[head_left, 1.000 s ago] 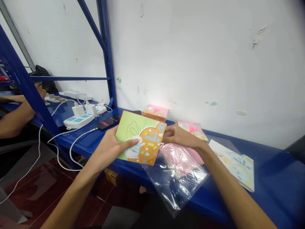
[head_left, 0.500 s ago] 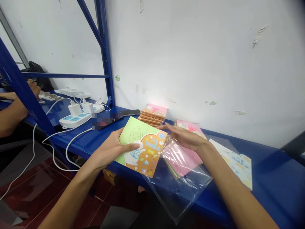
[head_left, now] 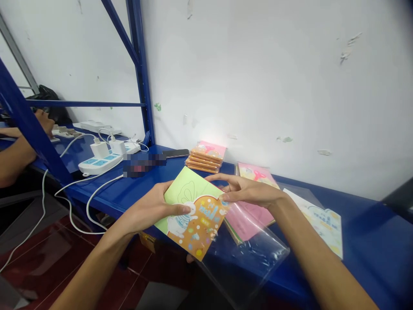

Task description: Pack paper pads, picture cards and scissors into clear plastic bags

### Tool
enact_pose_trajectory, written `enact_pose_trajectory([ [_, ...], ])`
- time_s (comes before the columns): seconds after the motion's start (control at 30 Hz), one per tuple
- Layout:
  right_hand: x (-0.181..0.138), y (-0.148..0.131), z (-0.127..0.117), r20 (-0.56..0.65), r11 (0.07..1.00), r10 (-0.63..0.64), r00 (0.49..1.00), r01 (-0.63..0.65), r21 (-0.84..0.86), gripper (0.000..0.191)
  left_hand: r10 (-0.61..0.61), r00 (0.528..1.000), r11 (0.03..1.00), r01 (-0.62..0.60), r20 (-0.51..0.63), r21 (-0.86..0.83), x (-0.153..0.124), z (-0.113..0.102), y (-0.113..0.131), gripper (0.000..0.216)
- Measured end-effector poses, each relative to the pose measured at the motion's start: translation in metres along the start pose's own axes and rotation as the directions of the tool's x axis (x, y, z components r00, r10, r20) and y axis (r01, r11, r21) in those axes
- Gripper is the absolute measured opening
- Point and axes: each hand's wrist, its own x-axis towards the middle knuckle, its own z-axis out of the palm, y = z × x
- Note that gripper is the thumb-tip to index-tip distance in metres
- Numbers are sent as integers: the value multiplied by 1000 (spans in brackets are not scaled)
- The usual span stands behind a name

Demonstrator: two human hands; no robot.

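Observation:
My left hand [head_left: 158,207] is closed on the left side of a paper set, its thumb lying on the front. The set has a light green sheet [head_left: 183,185] with a butterfly outline, and an orange cover with a white rabbit [head_left: 196,228]. At the set's upper right corner, my right hand [head_left: 247,189] is closed with the thumb in front and the fingers partly hidden behind. A clear plastic bag [head_left: 258,254] hangs from there, its mouth at the set's right edge. How far the corner sits inside the bag I cannot tell.
Behind lies a stack of orange packs [head_left: 204,159]. Pink sheets [head_left: 247,219] lie under the bag, and a white card [head_left: 322,224] lies to the right. Phones, a power strip [head_left: 103,161] and white cables are at left. A co-worker's arm [head_left: 19,155] shows beyond the blue frame.
The paper set has moved slightly down. My right hand has shifted left, its thumb now over the set's upper right corner, and the bag is stretched from it.

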Motion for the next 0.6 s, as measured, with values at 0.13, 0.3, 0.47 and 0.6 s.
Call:
enact_pose_trajectory([
  [0.13,-6,-13,5,-21,995,-17,1000,15,-102,74,-22,998,1000,23,67,-16,0,2,0,46],
  [0.3,-35,-35,1,-211,913,178,961,-241,-328,64,-55,994,997,59,97,-42,0,-2,-1,37],
  [0.47,-41,-41,18,-3,943,202,979,-196,-270,31,-18,987,996,32,161,-86,-2,4,1,32],
  [0.6,-36,-38,37,-69,948,100,993,-117,-296,29,-24,969,998,39,244,-57,-9,18,5,37],
])
